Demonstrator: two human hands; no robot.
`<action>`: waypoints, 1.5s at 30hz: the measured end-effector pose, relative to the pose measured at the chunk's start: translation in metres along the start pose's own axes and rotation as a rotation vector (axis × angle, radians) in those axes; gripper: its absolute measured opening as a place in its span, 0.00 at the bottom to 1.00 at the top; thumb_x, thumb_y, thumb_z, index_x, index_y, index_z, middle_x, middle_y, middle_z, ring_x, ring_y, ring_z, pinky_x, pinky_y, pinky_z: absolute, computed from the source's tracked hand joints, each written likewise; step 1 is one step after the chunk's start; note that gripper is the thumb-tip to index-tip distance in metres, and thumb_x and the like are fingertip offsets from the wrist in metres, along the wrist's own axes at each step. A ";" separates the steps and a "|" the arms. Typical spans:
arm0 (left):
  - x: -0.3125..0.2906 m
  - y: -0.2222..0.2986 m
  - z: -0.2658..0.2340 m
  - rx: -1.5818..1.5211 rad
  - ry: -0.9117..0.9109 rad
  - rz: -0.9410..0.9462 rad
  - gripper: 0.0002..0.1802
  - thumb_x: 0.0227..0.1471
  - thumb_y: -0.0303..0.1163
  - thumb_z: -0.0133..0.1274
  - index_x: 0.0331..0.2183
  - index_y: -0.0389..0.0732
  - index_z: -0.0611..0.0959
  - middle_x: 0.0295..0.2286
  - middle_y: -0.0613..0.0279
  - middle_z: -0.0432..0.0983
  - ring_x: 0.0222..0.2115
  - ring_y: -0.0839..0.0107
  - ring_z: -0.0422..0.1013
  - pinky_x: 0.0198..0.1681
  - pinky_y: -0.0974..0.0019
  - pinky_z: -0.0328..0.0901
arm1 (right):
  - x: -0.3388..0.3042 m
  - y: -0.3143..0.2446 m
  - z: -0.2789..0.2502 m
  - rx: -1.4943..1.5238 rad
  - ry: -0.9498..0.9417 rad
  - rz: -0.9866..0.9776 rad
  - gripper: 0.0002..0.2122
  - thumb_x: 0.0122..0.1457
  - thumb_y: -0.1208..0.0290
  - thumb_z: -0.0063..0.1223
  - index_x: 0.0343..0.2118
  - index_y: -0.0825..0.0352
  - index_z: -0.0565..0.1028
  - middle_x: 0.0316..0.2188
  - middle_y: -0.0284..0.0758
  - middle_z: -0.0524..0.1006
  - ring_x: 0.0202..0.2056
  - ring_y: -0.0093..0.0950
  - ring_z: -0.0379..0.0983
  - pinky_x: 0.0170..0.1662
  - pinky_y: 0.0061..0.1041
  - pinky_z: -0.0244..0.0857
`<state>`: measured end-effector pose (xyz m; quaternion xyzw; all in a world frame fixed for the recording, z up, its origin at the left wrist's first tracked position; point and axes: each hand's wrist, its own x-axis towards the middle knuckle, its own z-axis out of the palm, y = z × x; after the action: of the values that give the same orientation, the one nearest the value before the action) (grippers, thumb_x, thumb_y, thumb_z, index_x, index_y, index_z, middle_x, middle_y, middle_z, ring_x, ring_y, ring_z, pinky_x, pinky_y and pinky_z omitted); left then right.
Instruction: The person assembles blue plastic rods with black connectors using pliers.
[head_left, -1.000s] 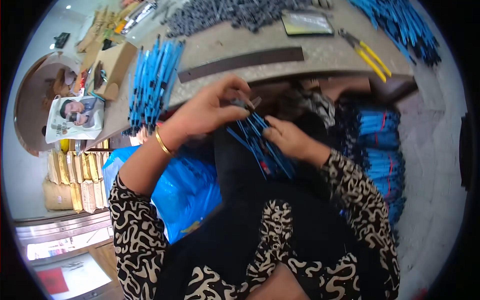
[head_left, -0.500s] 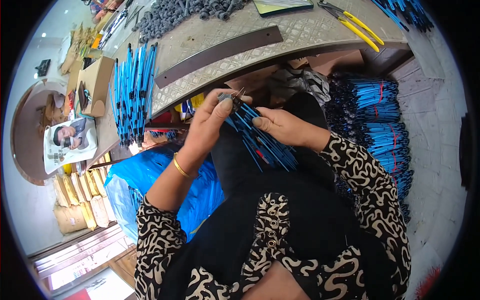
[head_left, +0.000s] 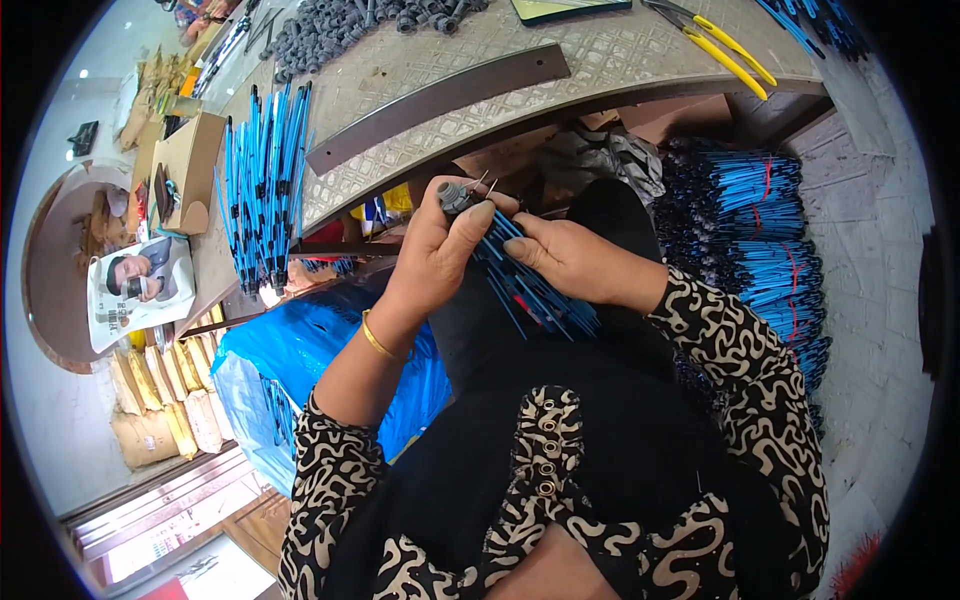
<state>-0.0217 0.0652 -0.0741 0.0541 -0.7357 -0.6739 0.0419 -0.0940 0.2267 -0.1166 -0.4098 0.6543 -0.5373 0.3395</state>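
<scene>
In front of my lap, my left hand [head_left: 437, 240] is closed around a small grey ribbed plastic fitting [head_left: 454, 197]. Its thumb lies over the upper ends of a bundle of thin blue rods [head_left: 540, 297]. My right hand [head_left: 570, 258] grips that same bundle from the right, thumb on top. The rods hang down toward my lap, with a small red piece among them. Thin metal wires [head_left: 486, 183] stick up between the two hands. My fingers hide the rods' upper ends, so how the fitting meets them cannot be seen.
A bench [head_left: 600, 75] holds a dark flat bar [head_left: 440, 105], a pile of grey fittings [head_left: 345, 35] and yellow-handled pliers [head_left: 725, 52]. Blue rods [head_left: 265, 185] overhang its left edge. Tied rod bundles [head_left: 760, 255] stack at right; a blue plastic bag [head_left: 330, 350] stands at left.
My left hand has shifted slightly right, and its thumb has slid off the grey fitting onto the rod ends. More of the fitting shows now. My right hand keeps its grip.
</scene>
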 end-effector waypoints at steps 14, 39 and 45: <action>0.007 0.001 -0.007 0.254 -0.070 0.018 0.12 0.55 0.35 0.46 0.35 0.36 0.68 0.31 0.60 0.74 0.33 0.76 0.68 0.39 0.73 0.62 | 0.015 -0.032 -0.034 -0.826 -0.265 -0.172 0.16 0.56 0.63 0.46 0.35 0.75 0.67 0.16 0.44 0.72 0.21 0.43 0.71 0.25 0.36 0.63; -0.004 -0.010 -0.015 0.198 0.017 0.029 0.10 0.56 0.34 0.44 0.33 0.36 0.69 0.30 0.61 0.74 0.30 0.79 0.65 0.36 0.75 0.60 | 0.026 -0.039 -0.024 -1.076 -0.391 -0.372 0.13 0.54 0.65 0.47 0.26 0.74 0.67 0.15 0.44 0.72 0.22 0.40 0.72 0.24 0.34 0.65; -0.012 -0.021 -0.019 0.076 0.192 -0.034 0.10 0.55 0.34 0.45 0.33 0.36 0.69 0.29 0.60 0.74 0.30 0.79 0.65 0.35 0.75 0.60 | 0.023 -0.021 -0.007 -0.738 -0.093 -0.329 0.12 0.55 0.66 0.47 0.31 0.74 0.68 0.19 0.43 0.73 0.25 0.40 0.72 0.27 0.33 0.65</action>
<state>-0.0071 0.0457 -0.0936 0.1326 -0.7521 -0.6380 0.0986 -0.1063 0.2073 -0.0943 -0.6272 0.7128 -0.2946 0.1083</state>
